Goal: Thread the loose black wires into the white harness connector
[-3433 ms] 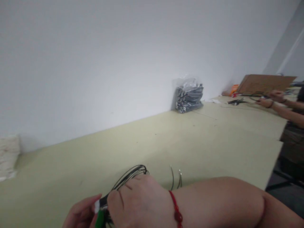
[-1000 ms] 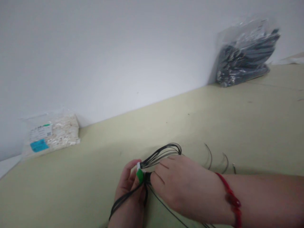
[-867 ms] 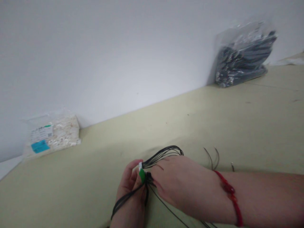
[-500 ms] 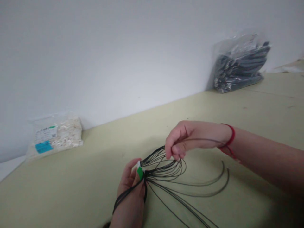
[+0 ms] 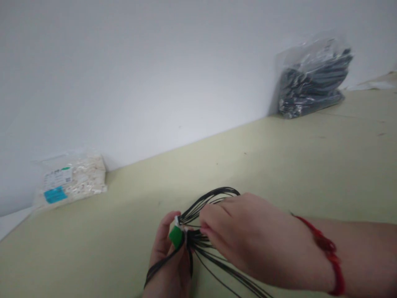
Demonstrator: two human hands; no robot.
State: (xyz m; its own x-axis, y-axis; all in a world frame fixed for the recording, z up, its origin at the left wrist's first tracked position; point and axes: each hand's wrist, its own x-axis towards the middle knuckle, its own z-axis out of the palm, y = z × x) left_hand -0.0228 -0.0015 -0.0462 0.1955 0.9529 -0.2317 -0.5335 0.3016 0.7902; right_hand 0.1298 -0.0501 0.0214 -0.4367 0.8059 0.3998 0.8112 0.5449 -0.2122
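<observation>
My left hand (image 5: 167, 256) is closed around a wire harness at the lower middle of the head view. Its thin black wires (image 5: 214, 196) loop out to the right from a small white connector (image 5: 177, 221), and more strands run down past my wrist. A green tag (image 5: 175, 236) shows beside the connector, near the left thumb. My right hand (image 5: 248, 236) has its fingers pinched together close to the wire roots, just right of the connector. What sits between those fingertips is hidden by the hand, though a wire appears to lead into them.
On the pale green table (image 5: 130, 198), a clear bag of small white parts (image 5: 87, 176) leans on the wall at the left. A plastic bag of dark, bundled material (image 5: 316, 87) rests against the wall at the far right.
My right hand has come down and left from above the wire loops to the connector, turning its back toward me. The left hand keeps its hold with little movement.
</observation>
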